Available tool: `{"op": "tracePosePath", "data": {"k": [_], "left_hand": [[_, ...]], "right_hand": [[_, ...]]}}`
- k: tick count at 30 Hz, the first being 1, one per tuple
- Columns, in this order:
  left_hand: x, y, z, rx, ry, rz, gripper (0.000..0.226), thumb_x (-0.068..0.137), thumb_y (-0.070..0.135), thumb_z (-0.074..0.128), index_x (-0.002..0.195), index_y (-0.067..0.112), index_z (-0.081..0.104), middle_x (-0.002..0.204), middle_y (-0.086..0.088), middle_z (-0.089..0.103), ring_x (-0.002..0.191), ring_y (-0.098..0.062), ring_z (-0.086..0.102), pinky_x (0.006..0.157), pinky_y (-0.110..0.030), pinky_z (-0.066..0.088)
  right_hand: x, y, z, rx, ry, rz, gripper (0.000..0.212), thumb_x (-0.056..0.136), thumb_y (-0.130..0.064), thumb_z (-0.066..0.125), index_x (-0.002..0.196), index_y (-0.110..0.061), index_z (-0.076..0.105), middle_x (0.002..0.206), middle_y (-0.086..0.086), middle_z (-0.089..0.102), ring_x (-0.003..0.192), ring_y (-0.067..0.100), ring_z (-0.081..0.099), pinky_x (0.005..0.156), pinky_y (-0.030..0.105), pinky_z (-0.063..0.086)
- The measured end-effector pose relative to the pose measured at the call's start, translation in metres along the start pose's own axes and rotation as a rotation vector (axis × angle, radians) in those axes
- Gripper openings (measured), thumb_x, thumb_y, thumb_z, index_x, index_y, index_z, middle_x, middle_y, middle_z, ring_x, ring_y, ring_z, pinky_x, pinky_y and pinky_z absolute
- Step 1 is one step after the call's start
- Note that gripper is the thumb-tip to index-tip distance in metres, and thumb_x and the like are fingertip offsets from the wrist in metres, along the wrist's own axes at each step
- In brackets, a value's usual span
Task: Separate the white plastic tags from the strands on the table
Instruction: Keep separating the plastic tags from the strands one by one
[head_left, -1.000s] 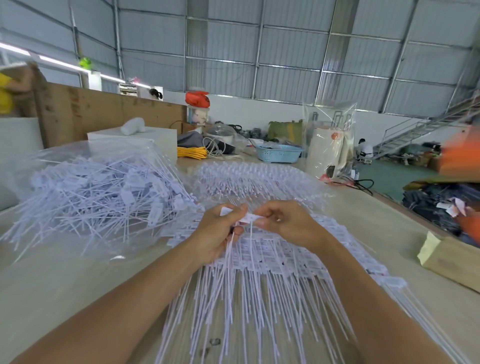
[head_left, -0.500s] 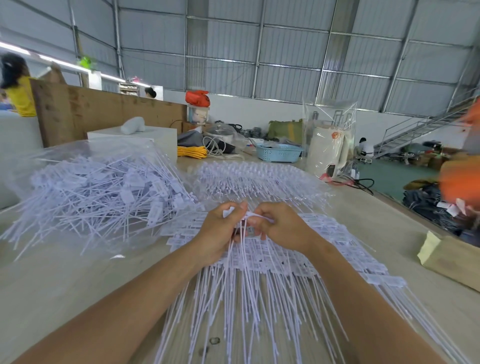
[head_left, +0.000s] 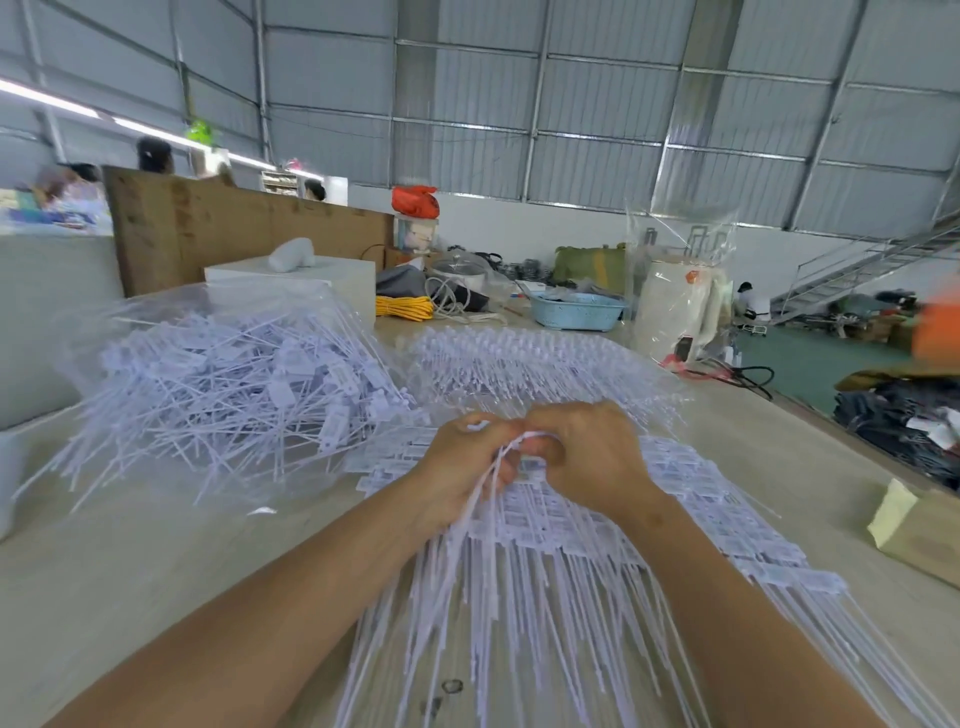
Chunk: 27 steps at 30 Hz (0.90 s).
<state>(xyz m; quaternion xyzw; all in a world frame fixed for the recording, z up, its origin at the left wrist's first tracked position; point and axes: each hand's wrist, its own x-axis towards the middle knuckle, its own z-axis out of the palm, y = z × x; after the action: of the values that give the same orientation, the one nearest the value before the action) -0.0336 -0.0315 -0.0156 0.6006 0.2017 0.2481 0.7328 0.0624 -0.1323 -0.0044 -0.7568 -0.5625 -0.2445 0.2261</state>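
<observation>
Across pale surface (head_left: 156, 561), both hands — left hand (head_left: 462, 462), right hand (head_left: 587, 457) — pinching one white tag (head_left: 537, 435) above connected strands (head_left: 519, 571), mid-separation, probably needing a snapping twist, then tossing onto loose pile (head_left: 234, 384).

A: What does the person show of themselves?
B: 2 bare forearms coming in from the bottom edge, ending in the left hand (head_left: 460, 457) and the right hand (head_left: 589, 457).
A: Any sleeves, gloves, a watch?
B: Only bare arms from elbow to wrist are in view. Short nails, as far as the fingers (head_left: 540, 448) show.
</observation>
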Motion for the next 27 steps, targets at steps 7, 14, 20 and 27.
{"op": "tracePosePath", "data": {"k": [7, 14, 20, 27], "left_hand": [[-0.018, 0.054, -0.017, -0.34, -0.574, -0.092, 0.017, 0.084, 0.027, 0.053, 0.077, 0.014, 0.043, 0.054, 0.005, 0.048, 0.035, 0.001, 0.037, 0.031, -0.008, 0.029], [0.018, 0.107, -0.076, -0.507, -0.157, 0.026, 0.03, 0.1, 0.025, 0.043, 0.079, 0.004, 0.048, 0.073, -0.006, 0.047, 0.035, -0.002, 0.041, 0.034, -0.008, 0.033], [0.031, 0.111, -0.152, 0.31, 0.193, -0.124, 0.023, 0.095, 0.015, 0.056, 0.076, 0.003, 0.051, 0.068, -0.01, 0.046, 0.047, -0.011, 0.045, 0.044, -0.017, 0.037], [0.039, 0.11, -0.181, 1.147, 0.379, 0.09, 0.014, 0.087, 0.011, 0.063, 0.098, 0.003, 0.057, 0.083, -0.013, 0.056, 0.067, -0.019, 0.053, 0.049, -0.024, 0.033]], "right_hand": [[-0.009, 0.056, -0.005, 0.194, 0.166, 0.459, 0.031, 0.086, -0.015, 0.064, 0.06, -0.022, 0.049, 0.061, 0.007, 0.053, 0.066, 0.032, 0.051, 0.053, 0.03, 0.031], [-0.012, 0.04, 0.014, 0.181, -0.053, 0.42, 0.027, 0.088, -0.022, 0.062, 0.065, -0.021, 0.048, 0.058, 0.003, 0.05, 0.062, 0.03, 0.049, 0.058, 0.038, 0.038], [-0.015, 0.037, 0.029, 0.161, -0.097, 0.435, 0.021, 0.082, -0.018, 0.069, 0.069, -0.023, 0.054, 0.061, 0.006, 0.056, 0.073, 0.039, 0.064, 0.063, 0.041, 0.046], [-0.018, 0.047, 0.04, 0.17, -0.117, 0.493, 0.026, 0.078, -0.013, 0.072, 0.068, -0.029, 0.054, 0.068, 0.015, 0.062, 0.066, 0.033, 0.059, 0.07, 0.045, 0.051]]}}
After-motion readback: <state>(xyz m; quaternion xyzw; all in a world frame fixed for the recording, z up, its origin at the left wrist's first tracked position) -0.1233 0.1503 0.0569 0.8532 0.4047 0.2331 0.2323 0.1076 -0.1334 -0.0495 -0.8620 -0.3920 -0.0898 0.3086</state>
